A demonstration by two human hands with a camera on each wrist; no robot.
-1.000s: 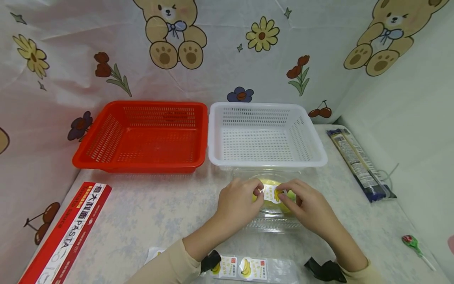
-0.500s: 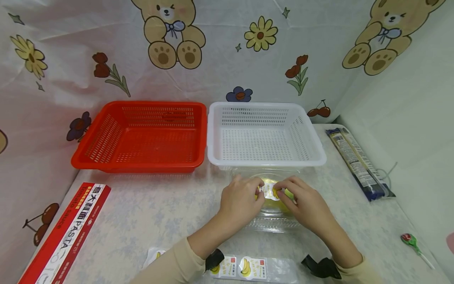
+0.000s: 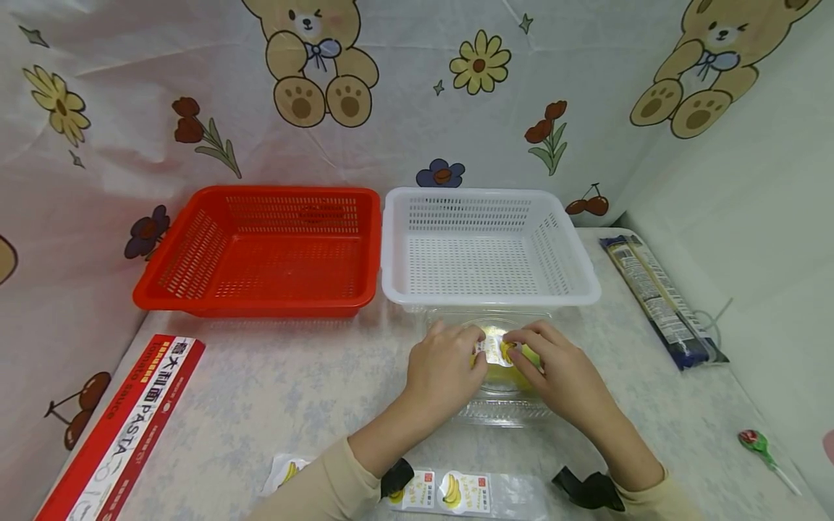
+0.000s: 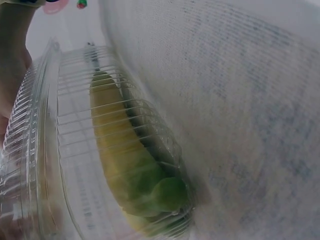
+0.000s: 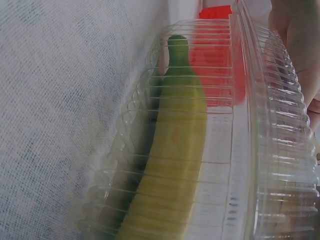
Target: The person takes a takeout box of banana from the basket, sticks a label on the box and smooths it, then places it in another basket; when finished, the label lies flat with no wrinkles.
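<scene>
A clear plastic clamshell box (image 3: 498, 414) with a ribbed wall stands on the table in front of the white basket. Inside it lies a yellow banana (image 5: 177, 130), green at the stem; the left wrist view shows the banana (image 4: 120, 145) through the box wall too. Over the lid is a white banana-print sticker (image 3: 493, 349). My left hand (image 3: 443, 365) pinches the sticker's left edge between thumb and forefinger. At the opposite edge my right hand (image 3: 565, 370) pinches it beside the printed bananas. The fingertips partly cover both ends.
A red basket (image 3: 289, 310) and a white basket (image 3: 491, 298) stand behind. To the left lies a pasta box (image 3: 124, 427); to the right, a dark-ended packet (image 3: 661, 300) and a lollipop (image 3: 756, 443). More stickers (image 3: 465, 493) on a strip lie at the front, partly under the left sleeve.
Both hands have shifted very slightly, the sticker moving a little left and up over the lid. Their grip on its edges looks the same.
</scene>
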